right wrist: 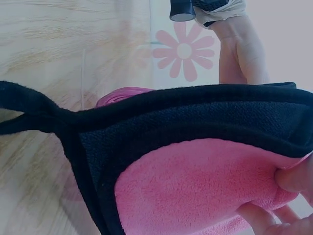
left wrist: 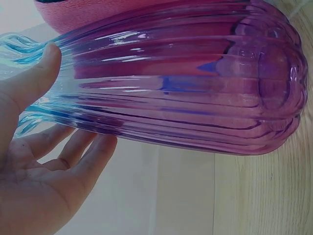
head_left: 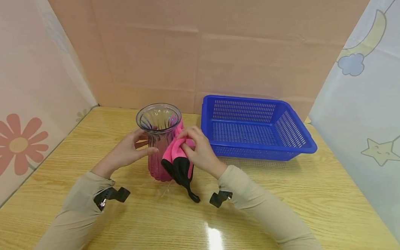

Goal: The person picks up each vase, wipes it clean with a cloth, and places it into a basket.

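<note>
A ribbed glass vase (head_left: 157, 153), clear at the rim and pink-purple below, stands upright on the table. My left hand (head_left: 129, 149) is curved around its left side; in the left wrist view the thumb and fingers of the left hand (left wrist: 54, 142) lie on the glass (left wrist: 186, 88) near its neck. My right hand (head_left: 200, 149) pinches a pink cloth with black edging and a black loop (head_left: 181, 165), held against the vase's right side. In the right wrist view the fingers of the right hand (right wrist: 283, 200) grip the pink fabric (right wrist: 195, 181), which hides most of the vase.
A blue slotted basket (head_left: 253, 152) sits on the wooden table (head_left: 167, 229) at the back right, beyond my right hand. A plain peach backdrop rises behind the table, with patterned sheets on both sides.
</note>
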Demonstrator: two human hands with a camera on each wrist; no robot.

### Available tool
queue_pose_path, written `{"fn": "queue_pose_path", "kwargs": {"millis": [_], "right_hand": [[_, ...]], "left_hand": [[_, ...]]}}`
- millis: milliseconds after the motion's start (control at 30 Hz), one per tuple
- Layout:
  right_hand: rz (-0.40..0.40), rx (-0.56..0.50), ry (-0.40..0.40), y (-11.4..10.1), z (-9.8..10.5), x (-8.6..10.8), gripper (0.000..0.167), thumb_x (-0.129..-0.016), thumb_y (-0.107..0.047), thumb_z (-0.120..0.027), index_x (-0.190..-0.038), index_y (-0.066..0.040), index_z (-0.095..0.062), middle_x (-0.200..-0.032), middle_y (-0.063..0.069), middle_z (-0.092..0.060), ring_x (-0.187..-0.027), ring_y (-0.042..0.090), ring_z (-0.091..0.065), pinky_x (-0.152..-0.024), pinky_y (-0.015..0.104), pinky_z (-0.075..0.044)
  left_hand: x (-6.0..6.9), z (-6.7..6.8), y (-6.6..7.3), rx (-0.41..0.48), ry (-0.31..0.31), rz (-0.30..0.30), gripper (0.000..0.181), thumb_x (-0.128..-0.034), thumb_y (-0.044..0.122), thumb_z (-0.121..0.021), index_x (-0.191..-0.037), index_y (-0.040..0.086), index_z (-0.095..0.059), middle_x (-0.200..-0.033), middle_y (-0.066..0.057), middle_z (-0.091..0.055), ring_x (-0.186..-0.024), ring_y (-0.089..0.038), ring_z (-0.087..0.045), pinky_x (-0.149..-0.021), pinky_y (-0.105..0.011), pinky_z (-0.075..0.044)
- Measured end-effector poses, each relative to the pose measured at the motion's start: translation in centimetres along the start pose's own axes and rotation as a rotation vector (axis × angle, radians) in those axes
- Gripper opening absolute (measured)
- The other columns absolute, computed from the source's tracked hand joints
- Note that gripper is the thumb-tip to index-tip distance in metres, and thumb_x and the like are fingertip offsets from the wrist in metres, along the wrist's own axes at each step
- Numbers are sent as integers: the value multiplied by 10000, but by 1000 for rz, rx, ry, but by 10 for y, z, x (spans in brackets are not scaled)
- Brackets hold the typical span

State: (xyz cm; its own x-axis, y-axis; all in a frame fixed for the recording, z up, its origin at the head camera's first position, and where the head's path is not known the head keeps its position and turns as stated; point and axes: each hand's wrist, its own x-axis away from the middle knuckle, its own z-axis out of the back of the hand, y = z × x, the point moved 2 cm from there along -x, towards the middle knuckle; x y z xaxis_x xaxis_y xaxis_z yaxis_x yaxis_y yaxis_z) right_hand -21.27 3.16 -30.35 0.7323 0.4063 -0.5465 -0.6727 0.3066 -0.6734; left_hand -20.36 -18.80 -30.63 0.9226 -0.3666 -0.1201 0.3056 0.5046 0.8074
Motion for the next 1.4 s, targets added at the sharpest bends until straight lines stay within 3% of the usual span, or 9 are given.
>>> {"fn": "queue_pose_path", "kwargs": {"millis": [300, 500, 700, 1067, 1400], "right_hand": [[-9, 16, -7, 2, -1, 3, 108, -826, 74, -589, -887, -13, -606, -1041, 165, -576, -1070, 285, -547, -880, 420, -556], [-18, -4, -28, 5, -2, 5, 97, -841, 68, -579, -895, -12, -594, -1042, 172, -564, -1052, 288, -532, -843, 466, -560], [-25, 14, -28, 6, -2, 6, 98, -837, 66, -584, -888, -18, -595, -1056, 166, -572, -1089, 283, -533, -886, 424, -553], [3, 47, -8, 11, -4, 9, 108, -814, 71, -606, -876, -17, -603, -985, 158, -588, -1024, 279, -549, -853, 435, -541], [-15, 42, -11, 13, -5, 9, 100, -822, 68, -606, -881, -13, -608, -998, 158, -590, -1059, 282, -550, -874, 416, -547]], "left_hand": [[2, 1, 3, 5, 6, 27, 688, -864, 220, -669, -1419, 27, -310, -1325, -243, -476, -1271, -448, -441, -1039, -537, -403], [3, 4, 4, -33, 46, 87, 709, -836, 297, -697, -1404, 45, -356, -1328, -235, -510, -1255, -422, -476, -1022, -526, -430], [4, 5, 4, -32, 79, 147, 736, -799, 361, -726, -1371, 26, -407, -1348, -218, -510, -1251, -383, -497, -1011, -495, -450], [6, 5, 4, -22, 90, 152, 739, -792, 355, -734, -1371, 20, -420, -1338, -220, -524, -1245, -372, -507, -1016, -481, -452], [6, 5, 3, -18, 94, 160, 736, -789, 360, -735, -1360, 12, -428, -1338, -223, -521, -1244, -373, -507, -1024, -476, -447]]}}
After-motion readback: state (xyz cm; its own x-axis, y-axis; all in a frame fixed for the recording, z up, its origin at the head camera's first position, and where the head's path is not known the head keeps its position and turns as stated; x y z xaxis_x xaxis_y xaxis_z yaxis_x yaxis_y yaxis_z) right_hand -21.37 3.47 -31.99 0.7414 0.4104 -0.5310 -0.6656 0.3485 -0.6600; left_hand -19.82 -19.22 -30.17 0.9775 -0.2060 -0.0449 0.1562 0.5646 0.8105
